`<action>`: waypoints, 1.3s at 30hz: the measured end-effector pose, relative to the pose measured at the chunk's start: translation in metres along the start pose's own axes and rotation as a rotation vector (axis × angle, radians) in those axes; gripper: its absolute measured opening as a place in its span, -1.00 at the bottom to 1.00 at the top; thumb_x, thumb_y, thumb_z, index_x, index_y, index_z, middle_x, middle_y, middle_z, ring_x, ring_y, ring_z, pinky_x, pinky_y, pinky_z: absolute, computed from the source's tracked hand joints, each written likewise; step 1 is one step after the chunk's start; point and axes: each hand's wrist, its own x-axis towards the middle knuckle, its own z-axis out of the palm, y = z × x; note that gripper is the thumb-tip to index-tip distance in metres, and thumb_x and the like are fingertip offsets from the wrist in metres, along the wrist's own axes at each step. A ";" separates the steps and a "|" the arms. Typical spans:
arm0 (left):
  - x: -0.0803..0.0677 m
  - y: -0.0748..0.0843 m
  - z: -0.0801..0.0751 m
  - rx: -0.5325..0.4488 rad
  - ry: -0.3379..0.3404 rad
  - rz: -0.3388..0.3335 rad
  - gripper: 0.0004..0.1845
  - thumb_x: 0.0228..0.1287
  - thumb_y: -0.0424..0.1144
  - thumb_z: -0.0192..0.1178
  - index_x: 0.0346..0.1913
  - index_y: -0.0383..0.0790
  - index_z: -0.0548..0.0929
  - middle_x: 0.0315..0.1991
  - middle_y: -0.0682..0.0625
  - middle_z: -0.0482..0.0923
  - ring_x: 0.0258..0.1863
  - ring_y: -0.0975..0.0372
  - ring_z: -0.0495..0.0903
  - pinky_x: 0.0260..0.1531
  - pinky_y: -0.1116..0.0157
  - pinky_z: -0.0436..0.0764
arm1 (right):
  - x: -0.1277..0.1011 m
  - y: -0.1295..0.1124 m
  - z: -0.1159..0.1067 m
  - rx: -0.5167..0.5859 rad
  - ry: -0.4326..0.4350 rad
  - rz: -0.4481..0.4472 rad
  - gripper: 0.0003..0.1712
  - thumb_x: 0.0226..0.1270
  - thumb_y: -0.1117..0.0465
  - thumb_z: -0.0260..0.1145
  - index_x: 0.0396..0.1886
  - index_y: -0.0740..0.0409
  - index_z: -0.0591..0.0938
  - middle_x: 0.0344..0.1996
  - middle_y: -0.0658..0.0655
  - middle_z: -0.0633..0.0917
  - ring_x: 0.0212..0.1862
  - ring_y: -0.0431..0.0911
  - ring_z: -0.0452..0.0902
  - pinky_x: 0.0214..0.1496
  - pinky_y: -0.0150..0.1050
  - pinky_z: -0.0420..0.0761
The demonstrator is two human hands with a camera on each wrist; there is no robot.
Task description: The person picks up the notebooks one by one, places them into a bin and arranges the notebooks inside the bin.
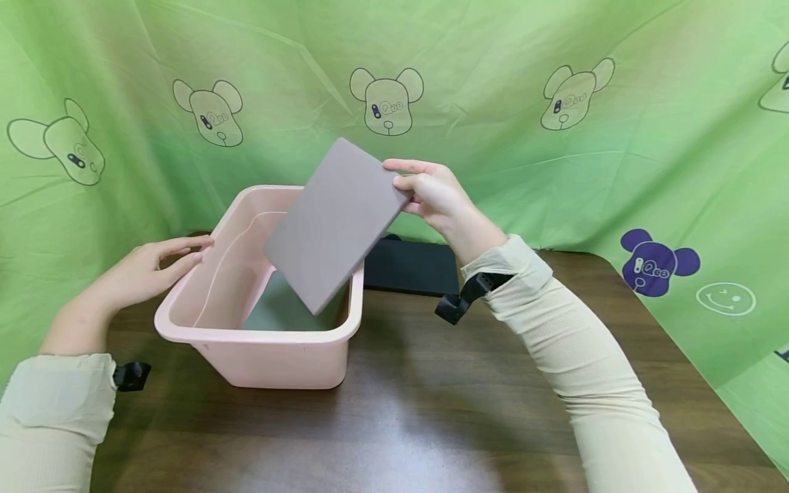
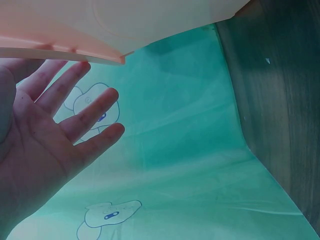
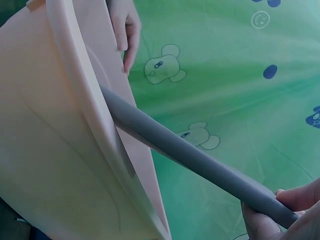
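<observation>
The right hand [image 1: 431, 194] pinches the upper corner of a flat grey rectangular board [image 1: 335, 224], held tilted with its lower end inside the pale pink plastic bin [image 1: 290, 359]. The left hand [image 1: 148, 270], fingers straight, rests against the bin's left rim. Behind the bin lies a black flat pad [image 1: 409, 266].

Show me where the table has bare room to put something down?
Bare table lies in front of the pink bin, between both sleeves, and right of the bin before the black pad. It is crowded at the bin, where the right hand holds a grey board.
</observation>
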 end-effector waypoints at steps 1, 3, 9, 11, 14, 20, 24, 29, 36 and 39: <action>0.000 0.000 0.000 0.002 0.001 0.000 -0.55 0.39 -0.06 -0.02 0.30 -0.01 0.41 0.22 -0.22 0.45 -0.05 0.41 0.46 -0.07 0.08 0.43 | 0.000 0.000 0.001 -0.003 -0.001 0.001 -0.51 0.35 0.44 0.05 0.26 0.13 0.45 0.00 0.15 0.57 -0.32 -0.22 0.58 -0.29 -0.40 0.62; 0.000 0.000 0.000 0.003 0.003 0.003 -0.55 0.40 -0.06 -0.02 0.30 -0.01 0.41 0.22 -0.22 0.45 -0.06 0.42 0.46 -0.07 0.10 0.43 | 0.001 0.000 0.002 -0.006 0.000 0.004 -0.51 0.35 0.44 0.05 0.25 0.13 0.46 -0.06 0.12 0.58 -0.34 -0.22 0.58 -0.30 -0.40 0.61; 0.000 0.001 0.001 -0.013 0.002 0.019 -0.55 0.41 -0.09 -0.05 0.31 -0.09 0.39 0.24 -0.27 0.42 0.08 -0.12 0.44 -0.03 -0.08 0.41 | 0.005 -0.001 0.007 -0.025 -0.003 0.013 -0.51 0.33 0.44 0.07 0.24 0.11 0.48 0.00 0.15 0.58 -0.34 -0.22 0.59 -0.30 -0.39 0.61; 0.000 0.001 0.001 -0.010 0.003 0.019 -0.55 0.41 -0.09 -0.05 0.30 -0.10 0.40 0.24 -0.27 0.42 0.08 -0.13 0.44 -0.03 -0.07 0.41 | 0.007 -0.002 0.009 -0.032 -0.007 0.016 -0.51 0.33 0.44 0.07 0.23 0.11 0.48 0.02 0.16 0.58 -0.33 -0.21 0.58 -0.30 -0.39 0.61; 0.000 0.001 0.000 0.002 0.005 0.010 -0.55 0.41 -0.08 -0.04 0.30 -0.06 0.40 0.24 -0.24 0.43 0.05 -0.06 0.46 -0.05 0.02 0.43 | 0.010 -0.003 0.013 -0.043 -0.016 0.019 -0.52 0.34 0.43 0.07 0.23 0.11 0.49 -0.01 0.14 0.58 -0.34 -0.20 0.57 -0.30 -0.39 0.60; 0.001 0.002 0.000 0.002 0.002 0.009 -0.55 0.41 -0.07 -0.04 0.30 -0.05 0.40 0.25 -0.23 0.42 0.05 -0.04 0.46 -0.04 -0.01 0.43 | 0.016 -0.003 0.021 -0.079 -0.028 0.028 -0.54 0.34 0.43 0.06 0.20 0.10 0.51 -0.06 0.11 0.60 -0.33 -0.19 0.57 -0.25 -0.36 0.59; 0.001 0.001 0.000 -0.002 0.000 0.012 -0.55 0.41 -0.08 -0.04 0.30 -0.05 0.40 0.26 -0.22 0.40 0.04 0.02 0.47 -0.03 -0.04 0.42 | 0.019 -0.002 0.027 -0.107 -0.039 0.044 -0.55 0.35 0.42 0.06 0.19 0.09 0.53 -0.01 0.12 0.60 -0.31 -0.18 0.57 -0.20 -0.34 0.58; 0.000 0.000 0.000 0.004 0.008 0.008 -0.56 0.40 -0.06 -0.02 0.29 -0.01 0.42 0.25 -0.20 0.43 -0.05 0.50 0.42 -0.08 0.16 0.42 | 0.023 0.000 0.035 -0.132 -0.053 0.060 -0.56 0.35 0.42 0.06 0.17 0.08 0.54 0.02 0.14 0.60 -0.28 -0.16 0.56 -0.18 -0.33 0.57; 0.001 0.000 0.000 0.002 0.009 0.010 -0.56 0.40 -0.07 -0.02 0.29 -0.02 0.42 0.24 -0.21 0.43 -0.05 0.46 0.44 -0.08 0.11 0.42 | 0.028 0.003 0.042 -0.142 -0.059 0.078 -0.56 0.33 0.43 0.06 0.15 0.09 0.56 0.04 0.15 0.60 -0.25 -0.17 0.56 -0.21 -0.34 0.57; 0.001 0.001 0.000 -0.002 0.008 0.012 -0.56 0.40 -0.08 -0.04 0.30 -0.05 0.41 0.24 -0.23 0.43 0.01 0.22 0.49 -0.05 0.03 0.43 | 0.030 0.003 0.046 -0.148 -0.059 0.086 -0.56 0.33 0.44 0.06 0.14 0.09 0.57 0.07 0.15 0.61 -0.23 -0.16 0.56 -0.21 -0.35 0.57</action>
